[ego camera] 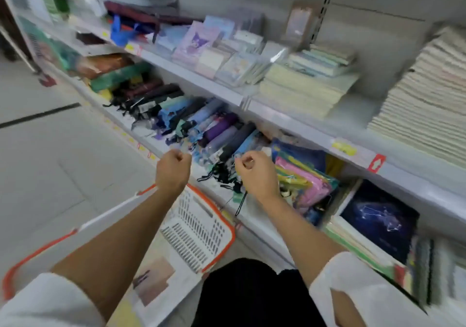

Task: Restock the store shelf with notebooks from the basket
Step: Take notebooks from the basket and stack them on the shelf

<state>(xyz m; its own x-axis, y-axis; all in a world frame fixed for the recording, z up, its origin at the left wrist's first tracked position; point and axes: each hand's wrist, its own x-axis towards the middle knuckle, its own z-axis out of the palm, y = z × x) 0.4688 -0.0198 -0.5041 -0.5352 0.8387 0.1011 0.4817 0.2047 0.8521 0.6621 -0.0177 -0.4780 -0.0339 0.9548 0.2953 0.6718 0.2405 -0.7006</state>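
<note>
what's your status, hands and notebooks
Left hand and right hand loosely closed, holding nothing. Notebooks in basket below. Nothing in the way.

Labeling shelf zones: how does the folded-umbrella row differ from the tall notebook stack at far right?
The umbrellas are dark, blue and purple rolled cylinders lying side by side on the lower shelf. The notebook stack is pale, flat sheets piled high on the shelf above. Both are on the same shelving unit.

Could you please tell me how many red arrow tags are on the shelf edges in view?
2. One red arrow tag is on the middle shelf edge at right, beside a yellow label. Another red tag is on the lower shelf edge at far left. Blur may hide others.
</note>
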